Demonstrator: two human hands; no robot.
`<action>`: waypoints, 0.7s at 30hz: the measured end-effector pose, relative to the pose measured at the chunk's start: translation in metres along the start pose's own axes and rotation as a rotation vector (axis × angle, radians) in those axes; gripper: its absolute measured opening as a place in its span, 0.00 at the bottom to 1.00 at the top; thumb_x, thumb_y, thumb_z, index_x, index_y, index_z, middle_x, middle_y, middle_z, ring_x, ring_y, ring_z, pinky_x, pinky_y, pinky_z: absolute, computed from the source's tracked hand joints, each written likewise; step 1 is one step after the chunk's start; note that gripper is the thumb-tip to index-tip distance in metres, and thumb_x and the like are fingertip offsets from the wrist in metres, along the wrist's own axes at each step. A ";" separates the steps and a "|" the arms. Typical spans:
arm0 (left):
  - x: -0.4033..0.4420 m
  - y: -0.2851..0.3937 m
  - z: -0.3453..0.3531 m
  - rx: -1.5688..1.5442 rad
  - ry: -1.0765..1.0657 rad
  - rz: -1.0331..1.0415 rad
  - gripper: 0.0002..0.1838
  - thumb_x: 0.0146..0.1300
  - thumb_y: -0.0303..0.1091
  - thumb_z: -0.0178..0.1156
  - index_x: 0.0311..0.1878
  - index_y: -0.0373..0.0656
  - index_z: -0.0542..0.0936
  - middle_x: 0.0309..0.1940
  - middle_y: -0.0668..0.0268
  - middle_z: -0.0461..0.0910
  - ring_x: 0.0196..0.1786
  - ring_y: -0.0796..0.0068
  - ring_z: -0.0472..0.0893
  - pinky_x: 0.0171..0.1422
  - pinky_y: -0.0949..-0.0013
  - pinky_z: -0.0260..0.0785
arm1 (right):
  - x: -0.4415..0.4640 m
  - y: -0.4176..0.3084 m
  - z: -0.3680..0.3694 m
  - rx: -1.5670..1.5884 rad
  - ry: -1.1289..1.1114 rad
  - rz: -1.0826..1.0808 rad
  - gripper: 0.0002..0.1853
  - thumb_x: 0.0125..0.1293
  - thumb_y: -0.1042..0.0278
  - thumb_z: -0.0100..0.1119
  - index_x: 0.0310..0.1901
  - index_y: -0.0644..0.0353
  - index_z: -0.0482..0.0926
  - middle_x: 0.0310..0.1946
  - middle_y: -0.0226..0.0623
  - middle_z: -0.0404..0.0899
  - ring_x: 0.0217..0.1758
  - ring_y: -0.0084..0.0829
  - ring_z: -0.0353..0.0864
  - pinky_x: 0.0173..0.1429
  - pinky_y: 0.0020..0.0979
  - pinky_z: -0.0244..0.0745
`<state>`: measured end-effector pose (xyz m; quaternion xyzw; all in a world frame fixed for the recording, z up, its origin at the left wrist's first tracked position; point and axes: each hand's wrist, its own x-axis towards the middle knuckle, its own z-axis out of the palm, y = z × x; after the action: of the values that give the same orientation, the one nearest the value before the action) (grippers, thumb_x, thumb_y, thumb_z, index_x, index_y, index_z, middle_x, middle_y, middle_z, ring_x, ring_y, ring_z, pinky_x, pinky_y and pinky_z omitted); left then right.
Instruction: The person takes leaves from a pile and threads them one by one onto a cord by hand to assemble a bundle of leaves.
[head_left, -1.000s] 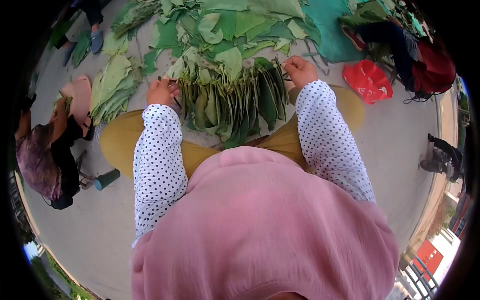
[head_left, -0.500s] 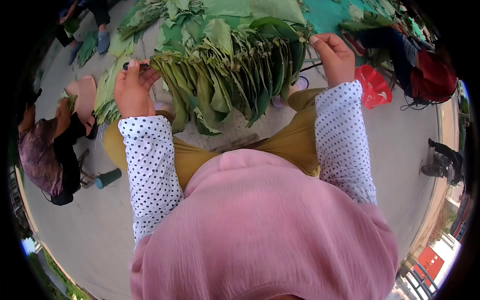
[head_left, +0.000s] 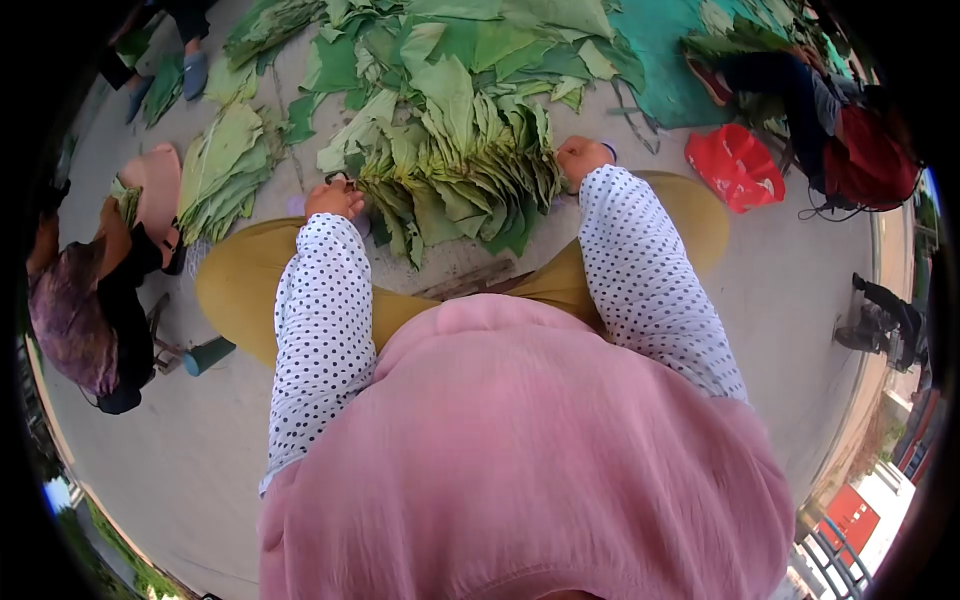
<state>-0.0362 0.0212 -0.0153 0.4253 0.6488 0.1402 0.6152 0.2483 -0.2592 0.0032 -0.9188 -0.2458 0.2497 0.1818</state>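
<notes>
A row of large green leaves (head_left: 460, 180), packed side by side and apparently strung on a thin rod, lies low over the ground between my knees. At its left end my left hand (head_left: 336, 199) is closed, with a small dark bit of the rod (head_left: 340, 179) showing by the fingers. My right hand (head_left: 584, 160) is curled at the row's right end, its fingertips partly hidden. Most of the rod is covered by the leaves.
Loose leaves (head_left: 520, 45) spread over a green sheet (head_left: 680, 95) ahead. A leaf pile (head_left: 230, 165) lies to the left. A red plastic bag (head_left: 735, 170) stands at right. People sit on both sides, one near a pink chair-like object (head_left: 157, 195) and a green cup (head_left: 208, 356).
Both hands have lowered the row of leaves towards the ground and come closer together. The leaves, hanging down before, now rest flatter and more bunched.
</notes>
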 end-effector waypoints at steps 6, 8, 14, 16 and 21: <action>-0.001 -0.006 0.005 -0.054 0.009 0.003 0.13 0.66 0.34 0.56 0.48 0.36 0.72 0.37 0.57 0.80 0.32 0.68 0.82 0.28 0.70 0.77 | 0.003 0.003 0.004 0.002 0.010 0.020 0.13 0.57 0.58 0.57 0.39 0.55 0.83 0.37 0.45 0.83 0.43 0.45 0.81 0.52 0.38 0.74; 0.008 -0.012 0.002 -0.102 -0.037 0.002 0.13 0.67 0.34 0.56 0.48 0.36 0.72 0.37 0.58 0.79 0.32 0.68 0.82 0.28 0.70 0.77 | 0.002 0.008 0.005 -0.005 -0.015 0.016 0.13 0.58 0.58 0.57 0.40 0.55 0.82 0.38 0.46 0.83 0.44 0.45 0.81 0.53 0.38 0.74; 0.005 -0.009 0.004 -0.129 0.005 -0.003 0.11 0.67 0.34 0.55 0.46 0.38 0.70 0.37 0.58 0.79 0.31 0.68 0.81 0.28 0.68 0.77 | 0.001 0.019 0.003 -0.178 0.090 -0.053 0.13 0.62 0.67 0.54 0.48 0.52 0.79 0.40 0.43 0.83 0.45 0.41 0.82 0.51 0.36 0.75; 0.016 -0.012 0.002 -0.128 -0.041 0.010 0.13 0.66 0.33 0.56 0.48 0.38 0.68 0.36 0.58 0.79 0.29 0.69 0.81 0.26 0.69 0.77 | -0.002 0.018 -0.008 -0.241 0.113 -0.065 0.19 0.62 0.70 0.53 0.57 0.49 0.74 0.45 0.45 0.81 0.50 0.42 0.80 0.55 0.35 0.74; 0.018 -0.015 0.000 -0.143 -0.029 0.037 0.15 0.66 0.34 0.56 0.50 0.38 0.67 0.37 0.57 0.80 0.30 0.69 0.82 0.25 0.71 0.76 | -0.001 0.011 -0.040 -0.278 -0.092 -0.145 0.24 0.61 0.69 0.56 0.60 0.45 0.71 0.50 0.44 0.76 0.56 0.43 0.76 0.61 0.37 0.70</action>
<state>-0.0394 0.0252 -0.0378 0.3943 0.6200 0.1913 0.6508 0.2732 -0.2774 0.0305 -0.9024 -0.3519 0.2414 0.0591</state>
